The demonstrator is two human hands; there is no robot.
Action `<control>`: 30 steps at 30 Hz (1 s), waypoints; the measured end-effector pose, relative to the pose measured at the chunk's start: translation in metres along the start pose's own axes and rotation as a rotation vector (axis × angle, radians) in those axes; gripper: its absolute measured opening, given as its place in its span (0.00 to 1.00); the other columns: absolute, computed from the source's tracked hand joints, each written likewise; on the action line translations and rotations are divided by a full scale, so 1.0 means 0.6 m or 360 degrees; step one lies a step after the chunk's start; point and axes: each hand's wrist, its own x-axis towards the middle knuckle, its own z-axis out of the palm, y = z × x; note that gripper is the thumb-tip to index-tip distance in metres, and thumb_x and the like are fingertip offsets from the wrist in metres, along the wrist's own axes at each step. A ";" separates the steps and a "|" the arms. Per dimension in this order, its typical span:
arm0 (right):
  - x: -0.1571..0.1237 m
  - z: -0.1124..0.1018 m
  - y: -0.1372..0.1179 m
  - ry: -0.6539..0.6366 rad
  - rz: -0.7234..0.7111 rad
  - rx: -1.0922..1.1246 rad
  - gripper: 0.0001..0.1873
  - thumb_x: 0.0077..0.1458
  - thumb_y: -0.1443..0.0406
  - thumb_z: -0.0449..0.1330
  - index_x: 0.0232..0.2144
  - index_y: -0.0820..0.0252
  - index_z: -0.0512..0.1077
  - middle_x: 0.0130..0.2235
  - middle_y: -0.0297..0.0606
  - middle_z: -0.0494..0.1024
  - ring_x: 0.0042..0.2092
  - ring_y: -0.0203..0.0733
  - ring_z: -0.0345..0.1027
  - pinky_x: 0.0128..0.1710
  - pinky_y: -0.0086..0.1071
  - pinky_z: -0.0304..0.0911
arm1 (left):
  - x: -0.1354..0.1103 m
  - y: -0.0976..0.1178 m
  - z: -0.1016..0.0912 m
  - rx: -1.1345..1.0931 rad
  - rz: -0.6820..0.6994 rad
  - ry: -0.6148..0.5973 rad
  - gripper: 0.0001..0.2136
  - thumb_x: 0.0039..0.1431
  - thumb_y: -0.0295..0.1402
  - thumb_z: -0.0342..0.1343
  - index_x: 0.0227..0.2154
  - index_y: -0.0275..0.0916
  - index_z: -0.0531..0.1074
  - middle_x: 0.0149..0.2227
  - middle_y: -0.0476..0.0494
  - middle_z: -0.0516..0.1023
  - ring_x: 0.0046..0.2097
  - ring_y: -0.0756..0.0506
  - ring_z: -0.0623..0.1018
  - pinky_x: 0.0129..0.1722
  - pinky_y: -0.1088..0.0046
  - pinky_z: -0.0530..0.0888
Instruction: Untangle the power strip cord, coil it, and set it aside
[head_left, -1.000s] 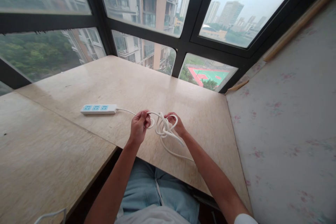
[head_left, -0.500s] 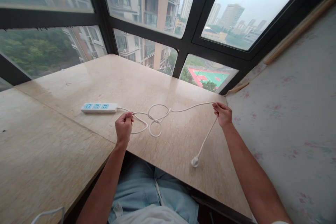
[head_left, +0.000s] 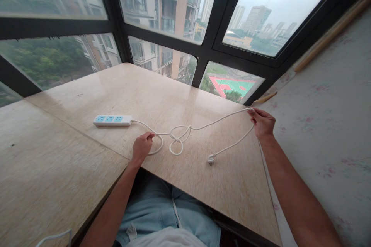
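Observation:
A white power strip [head_left: 112, 123] with blue sockets lies on the beige stone-patterned surface. From its right end runs a white power cord [head_left: 222, 119], looped and loosely knotted between my hands. My left hand [head_left: 142, 146] pinches the cord just left of the knot [head_left: 177, 139], low over the surface. At the right, near the wall, my right hand [head_left: 262, 122] grips the cord farther along and holds it raised. Beyond that grip the cord bends back down to the white plug [head_left: 211, 158], which is at the surface, right of centre.
Dark window frames [head_left: 162, 42] border the far side of the surface [head_left: 95, 88]. A wall with floral wallpaper [head_left: 324, 123] rises close on the right. My lap [head_left: 168, 208] is under the near edge. Part of another white cord [head_left: 55, 236] shows at the lower left.
My right hand has moved right, drawing the cord with it; the upper loop has become smaller. The plug has swung up and slightly left. My left hand sits slightly lower and farther right.

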 end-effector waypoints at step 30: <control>-0.283 -0.060 -0.112 -0.2078 0.0251 -0.1228 0.12 0.58 0.62 0.55 0.33 0.61 0.78 0.31 0.37 0.78 0.32 0.37 0.68 0.33 0.28 0.60 | 0.027 0.201 0.069 0.0494 0.0590 -0.0971 0.13 0.55 0.41 0.54 0.27 0.38 0.79 0.31 0.37 0.80 0.35 0.42 0.77 0.31 0.71 0.66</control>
